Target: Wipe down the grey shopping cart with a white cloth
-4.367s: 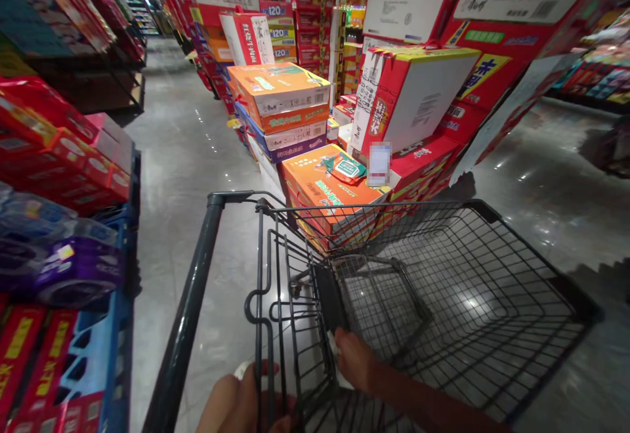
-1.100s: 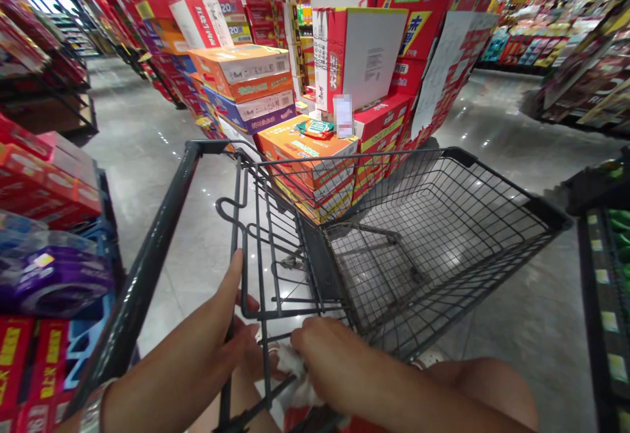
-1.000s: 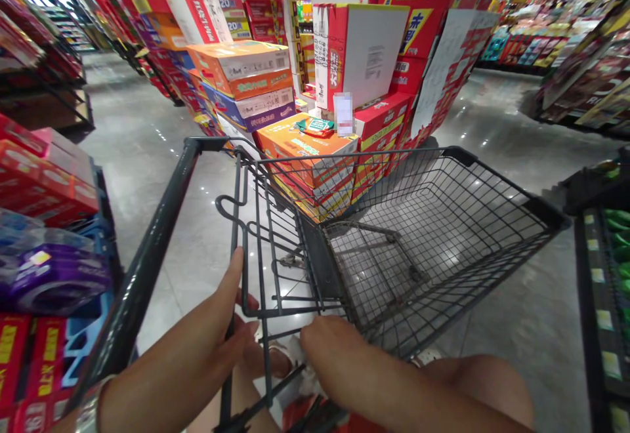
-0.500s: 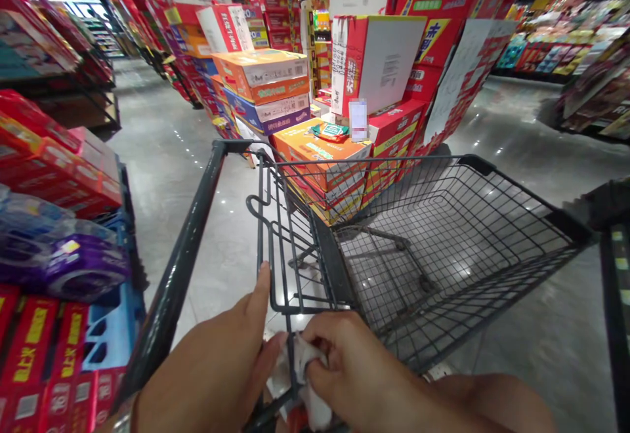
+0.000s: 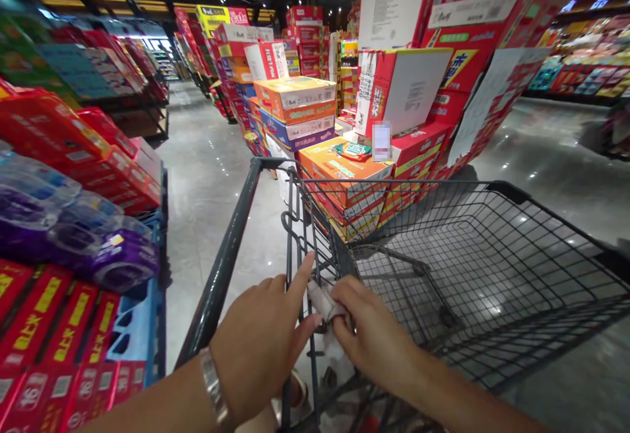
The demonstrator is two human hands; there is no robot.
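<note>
A black wire shopping cart stands in front of me, its dark handlebar running along the left. Over the wire rails of the cart's child-seat flap, my left hand has its index finger stretched forward and its thumb apart. It holds nothing that I can see; its other fingers are partly hidden. My right hand is closed on a crumpled white wipe, pressed against the rail beside my left fingertips. Part of the wipe hangs below the right hand.
Stacked orange boxes and tall red cartons stand just beyond the cart. Left of it are red drink cases and purple-wrapped bottles on a blue pallet. A grey floor aisle runs ahead on the left.
My view has tilted up, and the cart appears lower and further right. Both hands have moved forward along the rail, the right one still holding the wipe.
</note>
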